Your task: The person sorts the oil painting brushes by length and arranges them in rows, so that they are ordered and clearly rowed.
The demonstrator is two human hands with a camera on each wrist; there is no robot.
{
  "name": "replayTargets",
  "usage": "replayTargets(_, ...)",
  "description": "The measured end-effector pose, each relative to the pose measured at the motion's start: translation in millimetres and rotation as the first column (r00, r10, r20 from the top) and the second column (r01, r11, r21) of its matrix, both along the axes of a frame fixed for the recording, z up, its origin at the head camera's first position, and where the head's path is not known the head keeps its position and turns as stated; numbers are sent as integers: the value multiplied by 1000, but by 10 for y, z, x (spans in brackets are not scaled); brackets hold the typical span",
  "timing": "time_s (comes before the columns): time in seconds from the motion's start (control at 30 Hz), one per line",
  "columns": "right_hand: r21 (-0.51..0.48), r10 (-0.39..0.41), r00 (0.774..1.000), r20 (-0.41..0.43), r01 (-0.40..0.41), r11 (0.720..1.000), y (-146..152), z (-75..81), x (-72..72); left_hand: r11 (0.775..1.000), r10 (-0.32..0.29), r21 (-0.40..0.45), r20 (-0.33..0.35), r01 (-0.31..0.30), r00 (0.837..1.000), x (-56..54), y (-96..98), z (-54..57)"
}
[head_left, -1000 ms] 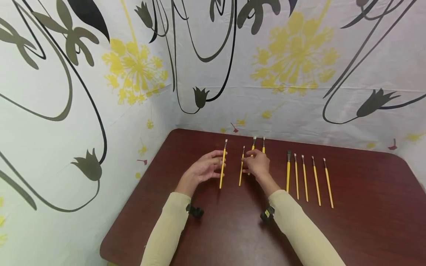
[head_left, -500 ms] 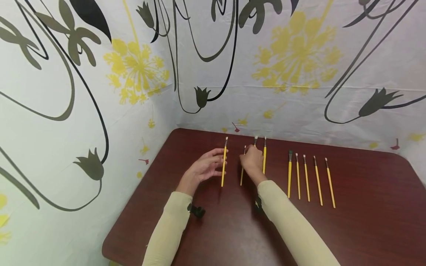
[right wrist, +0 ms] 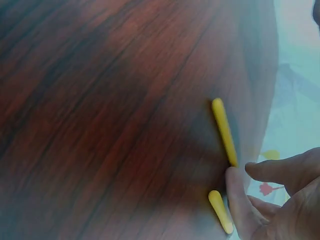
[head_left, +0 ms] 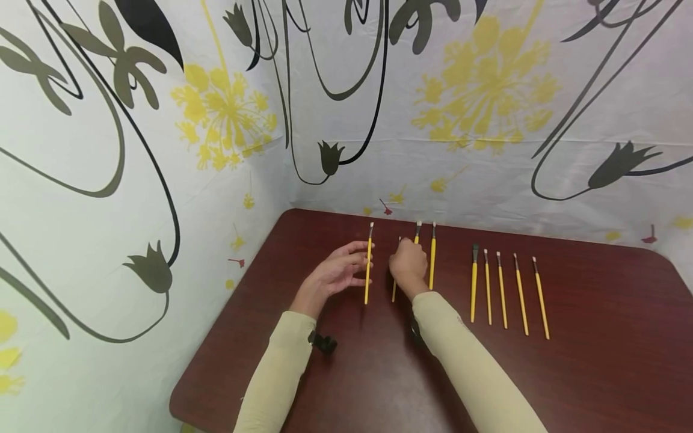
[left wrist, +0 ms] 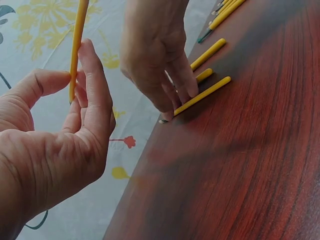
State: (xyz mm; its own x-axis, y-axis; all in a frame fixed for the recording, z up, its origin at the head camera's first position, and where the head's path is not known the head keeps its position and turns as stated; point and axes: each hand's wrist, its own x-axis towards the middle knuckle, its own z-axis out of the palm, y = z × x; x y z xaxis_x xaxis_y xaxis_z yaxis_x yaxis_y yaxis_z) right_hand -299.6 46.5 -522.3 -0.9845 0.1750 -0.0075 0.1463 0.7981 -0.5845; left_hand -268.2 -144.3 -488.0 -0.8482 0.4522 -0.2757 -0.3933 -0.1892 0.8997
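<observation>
My left hand (head_left: 338, 270) pinches a yellow-handled paintbrush (head_left: 368, 279) between thumb and fingertips, holding it up off the table with its pale bristles at the top. To its right, my right hand (head_left: 408, 264) reaches down over a thin paintbrush (head_left: 394, 293) lying on the table. The left wrist view shows the fingertips on both sides of this thin brush (left wrist: 205, 95), close to its bristle end. The back of the right hand hides part of the brush in the head view. Just beyond, a wider white-tipped paintbrush (head_left: 417, 231) is partly covered by the same hand.
Another paintbrush (head_left: 432, 258) lies right of my right hand. Farther right is a row of several more, beginning with a dark-bristled brush (head_left: 473, 285). The dark red table (head_left: 357, 379) meets a patterned cloth backdrop (head_left: 379, 180) at its back and left edges.
My right hand has turned over and shifted slightly left, its fingers now down at the thin paintbrush. My left hand keeps its paintbrush raised in about the same place.
</observation>
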Motion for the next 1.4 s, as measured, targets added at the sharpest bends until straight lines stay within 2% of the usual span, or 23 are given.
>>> replayTargets(0.17,89,13,1000,7,-14,996,-37,-28,-42,1000,-7,-3,-9,7,1000,-11,10,11)
replayTargets(0.3,120,37,999,17,-39,992,-42,-38,-65,1000,0,-7,-16,0,1000,-16,14,21)
replayTargets(0.5,16,36,998,42,-36,999,23,13,-70,1000,0,2,-18,0,1000,-21,38,31)
replayTargets(0.6,-72,34,998,50,-30,997,83,70,-65,1000,5,8,-15,-5,1000,-25,44,27)
replayTargets(0.67,-164,41,997,58,-31,986,124,113,-57,1000,17,16,-9,-17,1000,-28,41,22)
replayTargets(0.73,-281,59,995,77,-35,959,160,157,-45,999,29,18,-8,-29,1000,-30,36,13)
replayTargets(0.77,-348,73,993,91,-37,937,179,177,-38,999,33,19,-7,-33,999,-33,36,7)
replayTargets(0.87,-540,109,985,134,-20,841,227,230,-10,999,40,24,-9,-40,999,-36,35,-10)
replayTargets(0.97,-665,141,977,159,1,747,273,259,31,999,39,22,-10,-39,999,-36,41,-21)
replayTargets(1.07,-732,168,972,165,7,681,319,260,68,999,37,13,-9,-37,999,-33,50,-31)
replayTargets(1.2,-788,208,966,152,-9,616,408,270,128,1000,29,-1,-7,-29,1000,-32,71,-49)
replayTargets(1.4,-839,251,959,134,-25,544,596,329,232,999,39,18,6,-39,999,-43,135,-93)
